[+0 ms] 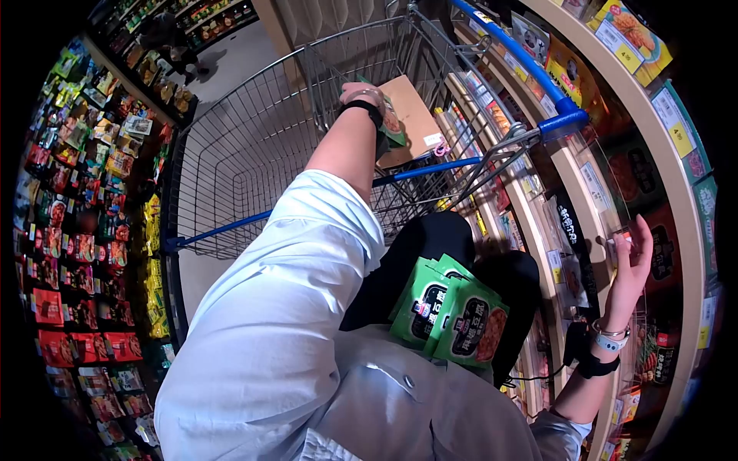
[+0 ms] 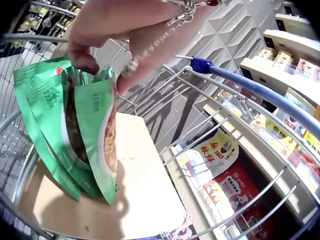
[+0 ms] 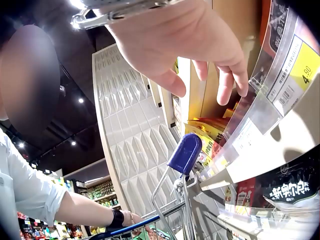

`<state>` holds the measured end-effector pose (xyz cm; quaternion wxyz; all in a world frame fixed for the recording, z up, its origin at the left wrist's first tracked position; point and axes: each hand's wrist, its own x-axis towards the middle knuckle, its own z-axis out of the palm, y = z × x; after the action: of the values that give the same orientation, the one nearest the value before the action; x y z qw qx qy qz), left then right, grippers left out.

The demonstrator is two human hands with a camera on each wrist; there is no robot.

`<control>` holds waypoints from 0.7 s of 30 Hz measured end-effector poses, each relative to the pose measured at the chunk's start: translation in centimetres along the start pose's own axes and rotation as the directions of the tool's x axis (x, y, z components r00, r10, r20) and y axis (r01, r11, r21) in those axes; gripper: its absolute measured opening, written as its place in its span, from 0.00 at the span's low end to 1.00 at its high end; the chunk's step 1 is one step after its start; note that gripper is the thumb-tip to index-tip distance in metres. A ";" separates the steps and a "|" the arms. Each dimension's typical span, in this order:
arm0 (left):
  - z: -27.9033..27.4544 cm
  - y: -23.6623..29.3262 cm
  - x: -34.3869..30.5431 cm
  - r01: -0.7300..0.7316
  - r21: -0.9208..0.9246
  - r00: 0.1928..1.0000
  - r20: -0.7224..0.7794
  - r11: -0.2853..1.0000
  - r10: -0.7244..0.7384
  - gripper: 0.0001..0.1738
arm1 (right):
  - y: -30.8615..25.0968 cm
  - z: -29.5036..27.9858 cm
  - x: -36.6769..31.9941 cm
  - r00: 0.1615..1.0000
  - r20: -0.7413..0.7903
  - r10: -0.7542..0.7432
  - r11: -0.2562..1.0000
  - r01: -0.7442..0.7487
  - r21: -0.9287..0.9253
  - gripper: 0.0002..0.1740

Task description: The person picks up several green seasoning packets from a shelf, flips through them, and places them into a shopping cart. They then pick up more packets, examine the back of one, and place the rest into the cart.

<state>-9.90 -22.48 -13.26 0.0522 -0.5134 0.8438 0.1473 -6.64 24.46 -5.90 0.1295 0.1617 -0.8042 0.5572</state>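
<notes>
Inside the shopping cart [image 1: 254, 138], my left hand [image 1: 363, 95] pinches several green food packets [image 2: 97, 125] by their top edges. They hang upright and slightly fanned over a brown cardboard piece [image 2: 145, 190], their lower edges close to its surface. On my lap lies a loose pile of similar green packets [image 1: 477, 330] with dark labels. To the right, my right hand [image 1: 632, 261] is raised at the shelf edge, fingers loosely bent with nothing between them. A shelf price tag [image 3: 295, 75] is close beside it in the right wrist view.
The cart's blue handle [image 1: 523, 65] runs along the shelf side. Stepped shelves [image 1: 569, 177] with packaged food rise on the right. Hanging snack packets [image 1: 84, 230] fill a rack on the left. Another person [image 1: 165, 38] is far up the aisle.
</notes>
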 end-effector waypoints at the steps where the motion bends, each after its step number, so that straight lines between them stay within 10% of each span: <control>1: -0.6 -0.6 0.1 -0.293 0.334 0.956 0.114 0.896 0.270 0.24 | 0.0 0.0 -0.2 1.000 0.014 0.018 0.999 -0.018 0.032 0.23; 3: -1.0 -0.8 -0.3 -0.143 -0.100 0.972 0.175 0.985 0.159 0.26 | 0.0 0.3 -0.3 0.998 0.028 0.049 0.997 -0.051 0.051 0.23; 7: 1.7 -1.3 2.6 -0.060 -0.271 0.963 0.239 0.961 0.128 0.24 | 0.5 0.9 -0.4 0.995 0.086 0.052 0.988 -0.064 0.140 0.23; 11: 3.9 -1.4 4.9 0.013 -0.510 0.996 0.079 0.860 0.032 0.21 | -0.2 1.7 -0.8 0.989 0.140 0.044 0.984 -0.067 0.167 0.21; 15: 0.1 -0.5 1.9 -0.214 -0.551 0.972 -0.206 0.807 0.117 0.28 | -1.1 2.1 -1.4 0.971 0.239 0.029 0.976 -0.079 0.202 0.17; 17: -1.8 0.0 0.9 -0.378 -0.647 0.922 -0.331 0.662 0.203 0.27 | -1.9 2.7 -1.9 0.950 0.310 0.031 0.959 -0.115 0.259 0.15; 21: -5.8 -1.5 -8.1 -0.416 -0.883 0.667 -0.458 -0.216 0.588 0.22 | -3.5 4.4 -3.1 0.945 0.326 -0.017 0.905 -0.124 0.407 0.14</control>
<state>-4.47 -17.98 -6.07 -0.3152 -0.0049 0.6306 0.7092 -2.47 19.58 -5.63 -0.0570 0.2519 -0.6788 0.6874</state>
